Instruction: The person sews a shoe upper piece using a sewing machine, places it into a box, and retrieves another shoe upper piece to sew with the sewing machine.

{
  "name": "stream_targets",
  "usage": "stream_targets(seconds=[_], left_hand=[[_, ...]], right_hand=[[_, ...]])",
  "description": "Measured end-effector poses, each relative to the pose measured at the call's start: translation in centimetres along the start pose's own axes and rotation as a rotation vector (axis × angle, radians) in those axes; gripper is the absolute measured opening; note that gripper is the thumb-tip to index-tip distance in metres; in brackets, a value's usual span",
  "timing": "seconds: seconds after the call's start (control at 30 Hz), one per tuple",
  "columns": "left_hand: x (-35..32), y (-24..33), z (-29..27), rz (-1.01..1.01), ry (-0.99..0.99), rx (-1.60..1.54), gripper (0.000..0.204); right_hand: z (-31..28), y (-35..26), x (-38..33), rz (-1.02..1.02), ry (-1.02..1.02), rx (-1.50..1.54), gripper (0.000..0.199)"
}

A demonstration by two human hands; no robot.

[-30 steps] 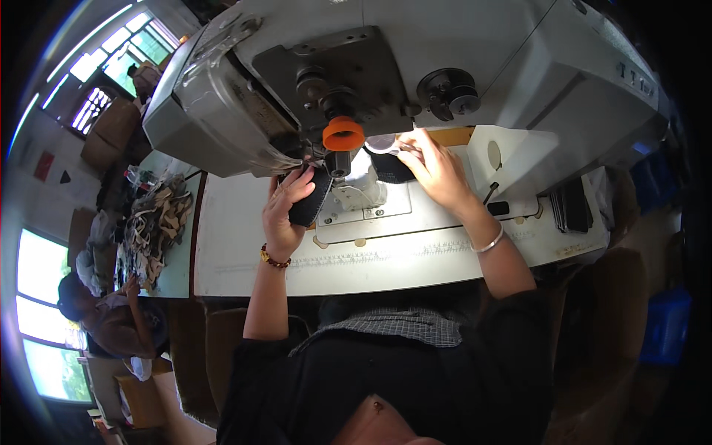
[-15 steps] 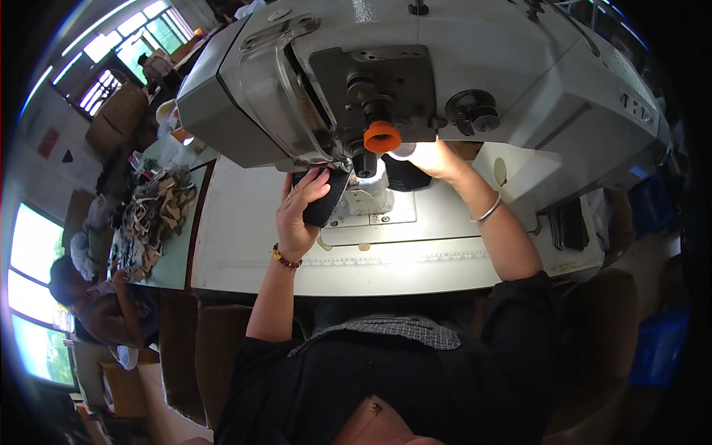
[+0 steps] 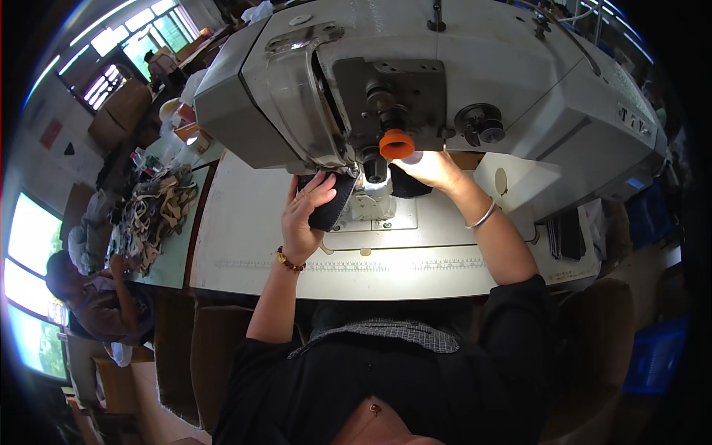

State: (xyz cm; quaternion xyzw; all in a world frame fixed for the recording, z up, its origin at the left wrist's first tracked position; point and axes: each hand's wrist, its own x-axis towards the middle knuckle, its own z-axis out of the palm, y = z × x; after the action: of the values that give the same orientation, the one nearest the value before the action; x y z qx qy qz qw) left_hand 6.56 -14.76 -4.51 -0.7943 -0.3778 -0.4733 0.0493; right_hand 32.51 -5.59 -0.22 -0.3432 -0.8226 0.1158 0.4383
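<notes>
While the left hand (image 3: 302,215) is laid, fingers extended and thumb apart, on a dark stitched piece (image 3: 334,205) left of the post of a sewing machine (image 3: 282,96), the right hand (image 3: 439,170) is placed by a dark portion (image 3: 409,185) right of the post; its fingertips are hidden, so its grip cannot be told.

Orange funnel-shaped part (image 3: 396,144): mounted on the machine.

White surface (image 3: 245,241): dark flat pieces (image 3: 568,237) grouped at right, beside a clear plastic bag (image 3: 595,219), contents indistinct.

Blue crate (image 3: 656,356): placed far right, contents indistinguishable.

Pale green surface (image 3: 176,265), left: heaped with tan and dark scraps (image 3: 157,215), beside which a co-worker (image 3: 104,300) is seen; small cardboard box (image 3: 196,141) set toward its far end, contents unclear.
</notes>
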Motion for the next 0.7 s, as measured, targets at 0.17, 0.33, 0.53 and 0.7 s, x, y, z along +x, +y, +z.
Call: stream_targets(seconds=[0.17,0.33,0.53,0.7], left_hand=[[0.2,-0.3,0.5,0.031,0.014,0.012,0.039],[-0.2,-1.0,0.9,0.066,0.062,0.051,0.039],[-0.8,-2.6,0.6,0.179,0.049,0.096,0.049],[-1.1,-4.1,0.4,0.172,0.079,0.123,0.055]], right_hand=[[1.3,3.8,-2.4,0.158,0.100,0.206,0.021],[0.7,0.7,-7.8,0.373,0.188,0.606,0.010],[-3.3,-1.7,-16.0,0.623,-0.127,0.129,0.018],[-5.3,-2.0,-23.1,0.687,-0.080,-0.334,0.029]])
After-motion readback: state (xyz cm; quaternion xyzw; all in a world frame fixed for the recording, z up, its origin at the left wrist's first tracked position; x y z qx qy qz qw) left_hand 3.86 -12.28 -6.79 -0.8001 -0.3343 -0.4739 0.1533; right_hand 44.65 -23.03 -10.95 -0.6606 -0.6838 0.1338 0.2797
